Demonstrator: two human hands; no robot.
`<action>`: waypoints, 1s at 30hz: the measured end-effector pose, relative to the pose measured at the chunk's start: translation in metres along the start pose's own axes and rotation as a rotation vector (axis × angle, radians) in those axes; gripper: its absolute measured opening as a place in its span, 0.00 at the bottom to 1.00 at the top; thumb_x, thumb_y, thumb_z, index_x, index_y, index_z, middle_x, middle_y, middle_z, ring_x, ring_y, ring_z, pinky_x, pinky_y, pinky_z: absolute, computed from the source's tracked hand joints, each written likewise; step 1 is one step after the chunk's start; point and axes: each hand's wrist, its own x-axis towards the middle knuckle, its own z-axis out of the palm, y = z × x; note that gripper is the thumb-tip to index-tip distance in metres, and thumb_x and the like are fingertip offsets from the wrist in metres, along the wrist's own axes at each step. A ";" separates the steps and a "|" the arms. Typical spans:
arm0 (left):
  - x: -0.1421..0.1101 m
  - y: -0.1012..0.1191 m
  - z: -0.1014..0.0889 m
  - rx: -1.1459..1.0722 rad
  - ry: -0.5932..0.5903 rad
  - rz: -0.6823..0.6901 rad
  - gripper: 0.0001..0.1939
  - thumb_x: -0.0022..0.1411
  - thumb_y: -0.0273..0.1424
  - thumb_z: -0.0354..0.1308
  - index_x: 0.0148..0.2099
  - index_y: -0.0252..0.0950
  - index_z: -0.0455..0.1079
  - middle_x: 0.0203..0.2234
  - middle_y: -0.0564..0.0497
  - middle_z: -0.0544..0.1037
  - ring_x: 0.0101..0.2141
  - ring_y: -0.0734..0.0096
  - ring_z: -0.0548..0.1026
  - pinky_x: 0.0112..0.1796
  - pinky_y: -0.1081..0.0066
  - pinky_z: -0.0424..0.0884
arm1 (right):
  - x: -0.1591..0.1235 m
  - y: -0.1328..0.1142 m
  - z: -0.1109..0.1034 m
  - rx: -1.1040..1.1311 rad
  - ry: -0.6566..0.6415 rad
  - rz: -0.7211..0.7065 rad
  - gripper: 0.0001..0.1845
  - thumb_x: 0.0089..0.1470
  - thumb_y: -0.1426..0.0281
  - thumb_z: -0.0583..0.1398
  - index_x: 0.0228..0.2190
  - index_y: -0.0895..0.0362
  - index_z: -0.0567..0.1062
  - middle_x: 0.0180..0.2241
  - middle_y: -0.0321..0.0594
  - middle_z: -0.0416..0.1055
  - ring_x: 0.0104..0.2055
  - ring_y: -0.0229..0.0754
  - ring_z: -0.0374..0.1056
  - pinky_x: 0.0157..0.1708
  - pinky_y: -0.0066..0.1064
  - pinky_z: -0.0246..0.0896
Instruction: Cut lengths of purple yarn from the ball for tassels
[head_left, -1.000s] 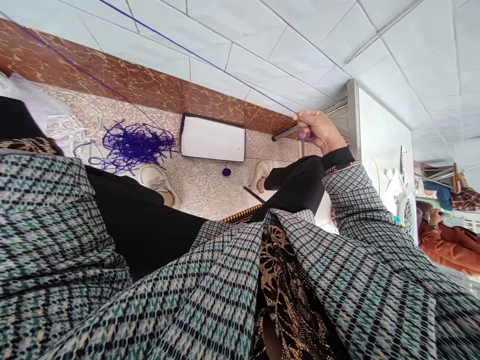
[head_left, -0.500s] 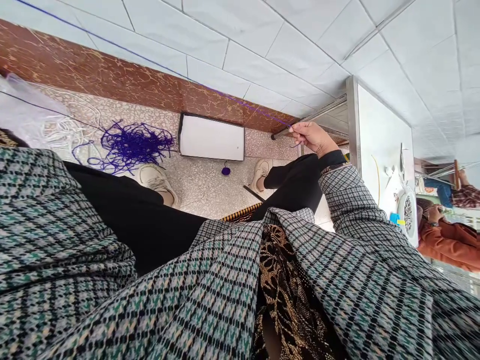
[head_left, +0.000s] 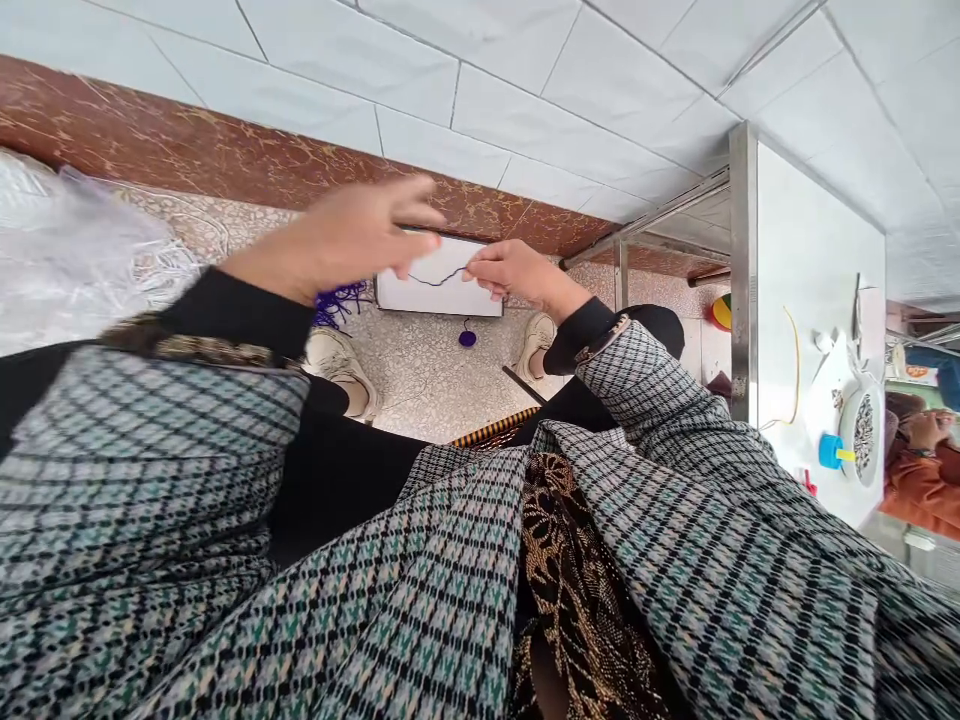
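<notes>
A short length of purple cord (head_left: 442, 277) sags between my two hands, in front of a white box (head_left: 439, 292) on the floor. My left hand (head_left: 352, 237) pinches one end with thumb and a finger while its other fingers stick out, slightly blurred. My right hand (head_left: 514, 272) pinches the other end, fingers pressed together. Behind my left wrist lies a tangled heap of purple cord (head_left: 341, 300), mostly hidden. A small purple ball (head_left: 467, 338) sits on the floor between my shoes.
A clear plastic bag with white cord (head_left: 82, 250) lies at far left. A steel-framed white table (head_left: 817, 300) stands at right with a bowl and small items. Another person in orange (head_left: 922, 470) is at the right edge. A tiled wall rises behind.
My left hand has come into view and met the right one. The long taut cord is gone from the wall; only a short piece spans the hands. The view shifted slightly.
</notes>
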 end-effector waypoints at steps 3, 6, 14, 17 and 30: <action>0.014 -0.009 0.041 0.003 -0.045 -0.060 0.27 0.77 0.36 0.53 0.64 0.27 0.85 0.34 0.45 0.86 0.34 0.66 0.77 0.43 0.67 0.73 | 0.009 -0.006 0.013 -0.098 -0.002 0.015 0.24 0.78 0.83 0.65 0.27 0.58 0.81 0.19 0.29 0.65 0.23 0.31 0.57 0.23 0.17 0.63; 0.024 -0.029 0.059 0.013 -0.013 -0.095 0.23 0.74 0.38 0.53 0.50 0.35 0.88 0.29 0.46 0.81 0.35 0.60 0.80 0.43 0.65 0.73 | 0.009 0.002 0.006 -0.052 0.016 0.106 0.26 0.79 0.85 0.61 0.26 0.60 0.80 0.18 0.29 0.64 0.20 0.30 0.55 0.23 0.18 0.61; 0.021 -0.063 0.050 0.128 0.008 -0.136 0.28 0.74 0.33 0.56 0.69 0.30 0.84 0.68 0.44 0.83 0.59 0.59 0.78 0.65 0.64 0.73 | 0.018 0.043 -0.001 0.189 0.022 0.183 0.21 0.78 0.81 0.65 0.28 0.62 0.80 0.20 0.29 0.65 0.20 0.29 0.54 0.27 0.19 0.65; 0.017 -0.054 0.063 -0.058 -0.093 -0.094 0.45 0.70 0.28 0.57 0.87 0.34 0.65 0.79 0.41 0.73 0.46 0.64 0.82 0.50 0.65 0.78 | 0.032 0.054 0.015 0.234 -0.071 0.169 0.18 0.75 0.78 0.68 0.29 0.61 0.80 0.21 0.29 0.65 0.22 0.30 0.53 0.27 0.20 0.61; 0.014 -0.067 0.082 0.187 -0.190 -0.267 0.18 0.73 0.35 0.56 0.49 0.36 0.87 0.43 0.40 0.88 0.46 0.49 0.82 0.51 0.58 0.74 | 0.094 0.144 0.038 0.194 -0.175 0.340 0.19 0.69 0.62 0.77 0.30 0.59 0.81 0.25 0.32 0.70 0.26 0.32 0.56 0.36 0.27 0.70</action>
